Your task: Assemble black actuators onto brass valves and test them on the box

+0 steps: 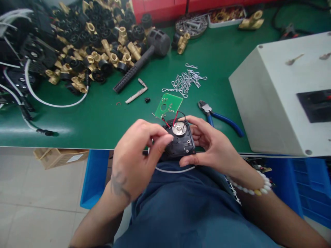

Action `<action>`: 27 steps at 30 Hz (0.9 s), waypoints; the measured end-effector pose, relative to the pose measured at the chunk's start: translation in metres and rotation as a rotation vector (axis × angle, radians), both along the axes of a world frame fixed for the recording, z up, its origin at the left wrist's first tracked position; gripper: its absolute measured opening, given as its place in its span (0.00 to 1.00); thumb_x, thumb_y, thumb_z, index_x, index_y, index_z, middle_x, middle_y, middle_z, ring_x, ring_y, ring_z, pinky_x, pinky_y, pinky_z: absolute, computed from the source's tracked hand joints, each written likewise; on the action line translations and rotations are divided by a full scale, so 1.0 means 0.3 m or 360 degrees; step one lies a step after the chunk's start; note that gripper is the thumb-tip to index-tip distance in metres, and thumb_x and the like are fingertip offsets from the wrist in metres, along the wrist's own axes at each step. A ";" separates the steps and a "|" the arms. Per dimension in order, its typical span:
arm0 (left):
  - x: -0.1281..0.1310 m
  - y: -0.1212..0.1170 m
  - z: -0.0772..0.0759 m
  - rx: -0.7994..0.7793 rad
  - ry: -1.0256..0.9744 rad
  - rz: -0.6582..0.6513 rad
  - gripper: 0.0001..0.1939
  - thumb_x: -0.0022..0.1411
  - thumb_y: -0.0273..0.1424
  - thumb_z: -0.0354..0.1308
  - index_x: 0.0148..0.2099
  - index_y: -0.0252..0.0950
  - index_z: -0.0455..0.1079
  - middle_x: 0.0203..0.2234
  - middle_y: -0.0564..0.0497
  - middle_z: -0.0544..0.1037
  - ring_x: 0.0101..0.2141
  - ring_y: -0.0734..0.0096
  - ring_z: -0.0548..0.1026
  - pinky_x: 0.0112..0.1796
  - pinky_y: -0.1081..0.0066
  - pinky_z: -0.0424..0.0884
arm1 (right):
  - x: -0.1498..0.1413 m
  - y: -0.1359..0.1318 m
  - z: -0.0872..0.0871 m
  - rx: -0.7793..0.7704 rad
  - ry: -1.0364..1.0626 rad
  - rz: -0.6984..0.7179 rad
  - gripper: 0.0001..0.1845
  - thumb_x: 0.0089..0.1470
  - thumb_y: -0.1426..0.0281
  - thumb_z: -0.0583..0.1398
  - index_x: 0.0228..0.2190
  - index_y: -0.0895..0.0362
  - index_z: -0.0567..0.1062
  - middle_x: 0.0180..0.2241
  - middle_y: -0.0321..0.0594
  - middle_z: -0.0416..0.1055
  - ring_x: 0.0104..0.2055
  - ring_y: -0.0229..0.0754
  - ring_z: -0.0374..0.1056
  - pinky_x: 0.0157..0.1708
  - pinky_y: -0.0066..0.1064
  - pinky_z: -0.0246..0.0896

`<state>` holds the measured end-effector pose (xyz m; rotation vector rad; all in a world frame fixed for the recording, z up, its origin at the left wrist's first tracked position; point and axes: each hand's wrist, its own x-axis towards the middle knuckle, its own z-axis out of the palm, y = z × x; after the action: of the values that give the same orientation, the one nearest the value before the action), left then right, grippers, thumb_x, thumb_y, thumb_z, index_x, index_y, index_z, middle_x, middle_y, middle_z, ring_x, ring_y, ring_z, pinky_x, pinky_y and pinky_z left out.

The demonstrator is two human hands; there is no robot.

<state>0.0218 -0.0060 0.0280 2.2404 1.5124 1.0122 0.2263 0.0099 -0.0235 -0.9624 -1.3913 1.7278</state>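
My right hand point(207, 141) grips a black plastic housing point(181, 144) from its right side, thumb below and fingers behind. Set in the housing is a round silver motor point(179, 128). Red and black wires run from it to a green circuit board point(169, 104) lying just beyond on the bench. Over the housing's left part, my left hand point(144, 148) has thumb and forefinger pinched together; whatever they hold is too small or hidden to name. A white cable point(176, 171) curves out beneath the housing, close to my lap.
Blue-handled cutters point(222, 120) and a pile of wire clips point(187, 82) lie beyond my hands. A black mallet point(147, 57) rests by heaped brass valves point(108, 51). The grey metal box point(279, 89) stands at right; blue bins point(94, 179) sit below the green bench point(77, 120).
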 end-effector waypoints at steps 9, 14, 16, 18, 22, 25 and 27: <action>0.052 -0.047 0.011 -0.0068 0.0174 -0.0380 0.04 0.70 0.26 0.58 0.41 0.34 0.74 0.32 0.50 0.78 0.33 0.70 0.74 0.35 0.71 0.72 | -0.003 -0.004 -0.001 0.0127 -0.0034 0.0018 0.46 0.40 0.61 0.77 0.57 0.53 0.64 0.36 0.34 0.69 0.30 0.30 0.66 0.31 0.18 0.69; 0.075 -0.045 0.005 0.0140 0.0449 -0.0269 0.13 0.73 0.30 0.52 0.32 0.36 0.68 0.26 0.49 0.74 0.28 0.68 0.71 0.30 0.70 0.69 | -0.003 -0.007 0.002 0.0141 -0.0045 0.0015 0.45 0.42 0.62 0.76 0.57 0.52 0.64 0.34 0.33 0.66 0.30 0.30 0.64 0.30 0.18 0.67; 0.082 -0.046 0.003 0.0175 0.0478 -0.0213 0.14 0.73 0.30 0.50 0.32 0.36 0.67 0.26 0.50 0.72 0.27 0.68 0.70 0.29 0.71 0.67 | -0.003 -0.006 0.005 0.0131 -0.0026 0.0016 0.44 0.41 0.63 0.76 0.56 0.53 0.63 0.34 0.32 0.66 0.29 0.29 0.64 0.30 0.18 0.67; 0.085 -0.045 0.000 0.0213 0.0496 -0.0168 0.15 0.73 0.29 0.49 0.31 0.37 0.66 0.25 0.51 0.70 0.26 0.69 0.68 0.28 0.71 0.65 | -0.003 -0.006 0.007 0.0120 -0.0026 0.0026 0.43 0.42 0.66 0.76 0.56 0.53 0.63 0.34 0.32 0.66 0.29 0.29 0.64 0.29 0.18 0.67; 0.084 -0.040 -0.008 0.0227 0.0509 -0.0187 0.16 0.73 0.28 0.49 0.29 0.38 0.63 0.23 0.53 0.68 0.24 0.71 0.65 0.26 0.71 0.62 | -0.006 -0.004 0.009 0.0130 -0.0077 0.0028 0.41 0.44 0.69 0.74 0.56 0.53 0.63 0.34 0.32 0.66 0.30 0.29 0.64 0.30 0.17 0.67; 0.081 -0.042 -0.017 0.0192 0.0397 -0.0207 0.15 0.74 0.29 0.49 0.31 0.38 0.64 0.25 0.52 0.70 0.26 0.70 0.68 0.27 0.71 0.65 | -0.009 -0.003 0.010 0.0129 -0.0097 0.0015 0.39 0.47 0.70 0.72 0.57 0.53 0.62 0.35 0.33 0.67 0.31 0.30 0.66 0.30 0.18 0.67; 0.076 -0.046 -0.022 0.0166 0.0287 -0.0199 0.13 0.74 0.31 0.50 0.34 0.37 0.66 0.27 0.51 0.73 0.29 0.70 0.71 0.30 0.72 0.69 | -0.010 -0.004 0.012 0.0122 -0.0101 0.0010 0.39 0.47 0.69 0.71 0.57 0.53 0.61 0.35 0.34 0.67 0.32 0.31 0.67 0.30 0.18 0.67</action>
<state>0.0448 -0.0198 0.0214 2.5242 1.3950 0.8929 0.2233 0.0087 -0.0199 -0.9793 -1.4919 1.6488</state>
